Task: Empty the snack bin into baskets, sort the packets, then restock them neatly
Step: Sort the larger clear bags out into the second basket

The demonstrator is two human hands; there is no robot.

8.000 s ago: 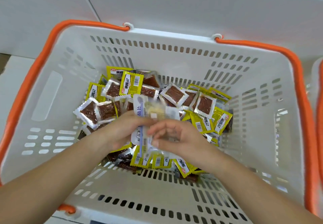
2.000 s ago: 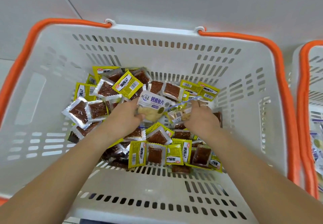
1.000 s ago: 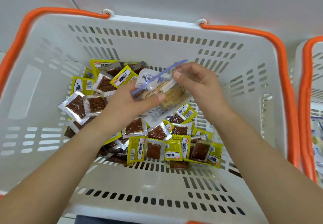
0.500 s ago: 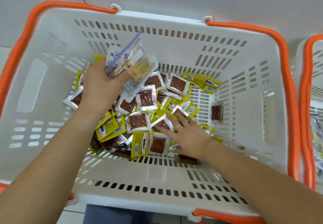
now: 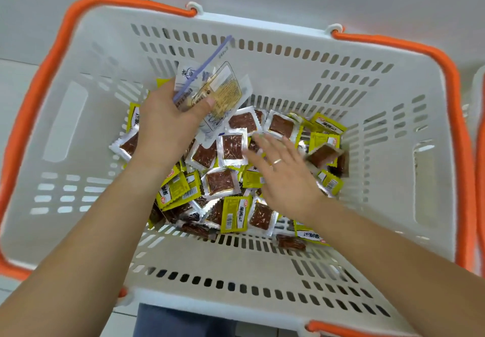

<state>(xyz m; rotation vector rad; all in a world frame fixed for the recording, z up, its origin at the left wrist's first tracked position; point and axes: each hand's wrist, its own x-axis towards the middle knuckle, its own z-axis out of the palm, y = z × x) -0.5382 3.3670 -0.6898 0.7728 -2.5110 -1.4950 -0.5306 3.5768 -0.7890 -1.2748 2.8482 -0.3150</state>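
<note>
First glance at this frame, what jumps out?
A heap of small yellow and silver snack packets fills the bottom of a white basket with orange handles. Above the heap, toward the far wall, the left hand grips a bunch of larger white-and-clear packets. The right hand, ring on one finger, lies flat and open across the heap.

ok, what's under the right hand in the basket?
The right hand lies flat and open on loose yellow and silver snack packets piled in the white basket. Whatever lies directly beneath the palm is covered.
</note>
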